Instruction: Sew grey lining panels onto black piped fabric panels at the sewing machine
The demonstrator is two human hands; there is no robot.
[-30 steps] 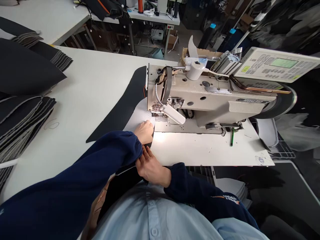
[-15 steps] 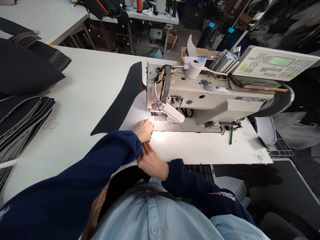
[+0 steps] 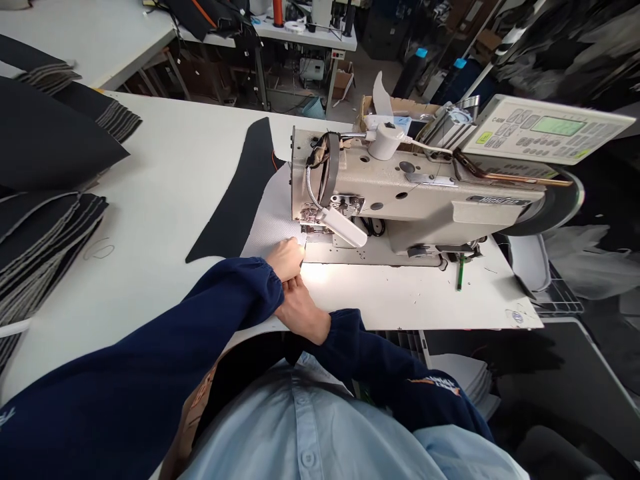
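1. One white piece (image 3: 270, 217) beside one dark piece (image 3: 234, 193); one sewing machine (image 3: 425, 193).
2. The white piece reaches under your left hand (image 3: 286, 259) — beyond your right hand (image 3: 303, 310).
3. Whether either hand grips, I cannot tell.

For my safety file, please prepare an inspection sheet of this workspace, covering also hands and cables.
Surface: white table, round mark near its right corner.
Job's things: dark piece and white textured piece, adjoining, at the sewing machine.
Clutter: stacked dark pieces at left; green stick-like item at right.
Hands: left hand on the white textured piece; right hand close against the left, partly hidden.
Cables: white cord along the machine's top.
Surroundings: second table and cardboard box behind.
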